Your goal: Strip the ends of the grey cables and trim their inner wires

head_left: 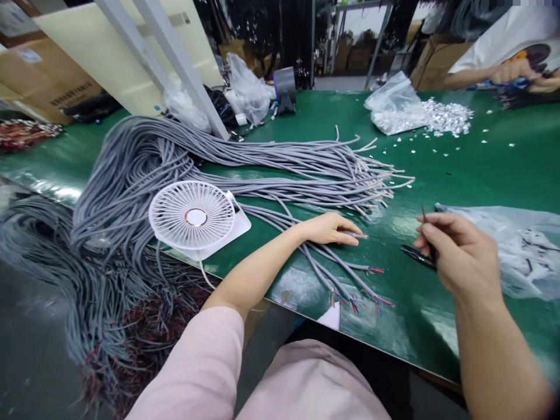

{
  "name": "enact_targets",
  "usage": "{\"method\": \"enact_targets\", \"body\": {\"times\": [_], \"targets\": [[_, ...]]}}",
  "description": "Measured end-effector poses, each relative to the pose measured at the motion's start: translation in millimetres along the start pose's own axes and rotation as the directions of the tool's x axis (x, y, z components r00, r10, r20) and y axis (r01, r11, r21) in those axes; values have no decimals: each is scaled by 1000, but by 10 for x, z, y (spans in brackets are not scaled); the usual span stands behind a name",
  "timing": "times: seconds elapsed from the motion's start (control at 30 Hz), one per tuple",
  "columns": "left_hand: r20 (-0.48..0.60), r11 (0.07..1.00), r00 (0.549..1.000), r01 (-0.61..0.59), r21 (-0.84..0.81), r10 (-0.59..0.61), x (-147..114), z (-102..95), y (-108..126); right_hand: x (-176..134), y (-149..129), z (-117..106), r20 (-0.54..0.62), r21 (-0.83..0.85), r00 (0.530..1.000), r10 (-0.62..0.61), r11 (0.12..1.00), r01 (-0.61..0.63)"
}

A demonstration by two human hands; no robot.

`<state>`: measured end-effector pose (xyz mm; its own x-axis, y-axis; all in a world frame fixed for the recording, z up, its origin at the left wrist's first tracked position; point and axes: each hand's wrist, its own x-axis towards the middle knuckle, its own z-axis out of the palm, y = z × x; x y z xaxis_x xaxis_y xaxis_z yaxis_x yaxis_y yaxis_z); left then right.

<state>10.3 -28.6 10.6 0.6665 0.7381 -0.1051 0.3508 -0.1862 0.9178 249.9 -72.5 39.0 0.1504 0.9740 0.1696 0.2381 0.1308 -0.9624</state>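
Observation:
My left hand is closed on a grey cable near its end, which shows just past the fingertips. Below it, several other grey cables lie with red and blue wires bared at their tips. My right hand pinches a thin dark strip between thumb and forefinger. Under those fingers, the dark pointed jaws of a pair of pliers stick out to the left; their handles are hidden in the palm. A large bundle of grey cables lies beyond my left hand, with pale stripped ends.
A white fan stands left of my arm. A plastic bag lies to the right on the green table. Shiny small pieces spill from another bag. More cables hang at lower left. A co-worker's hands are at far right.

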Motion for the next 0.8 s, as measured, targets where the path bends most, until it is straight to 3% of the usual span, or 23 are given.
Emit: {"method": "enact_targets", "body": {"times": [0.13, 0.27, 0.4, 0.53, 0.7, 0.8], "targets": [[10, 979, 999, -29, -201, 31, -8, -3, 5, 35, -44, 191, 55, 46, 992, -109, 993, 107], [-2, 943, 1000, 27, -333, -30, -34, -23, 30, -51, 76, 192, 172, -122, 960, -222, 962, 244], [-43, 957, 995, 76, -278, -91, -51, -11, 72, -128, 96, 126, 306, -251, 907, -290, 894, 371], [-43, 982, 997, 60, -178, -69, -56, 5, 106, -140, 81, 156, 363, -292, 867, -343, 841, 455], [-36, 993, 997, 60, -100, -64, -77, -4, 144, -150, 123, 189, 366, -327, 860, -355, 816, 476], [-33, 986, 996, 74, -152, -80, -73, 5, 148, -161, 148, 185, 371, -353, 860, -351, 803, 480]]}}
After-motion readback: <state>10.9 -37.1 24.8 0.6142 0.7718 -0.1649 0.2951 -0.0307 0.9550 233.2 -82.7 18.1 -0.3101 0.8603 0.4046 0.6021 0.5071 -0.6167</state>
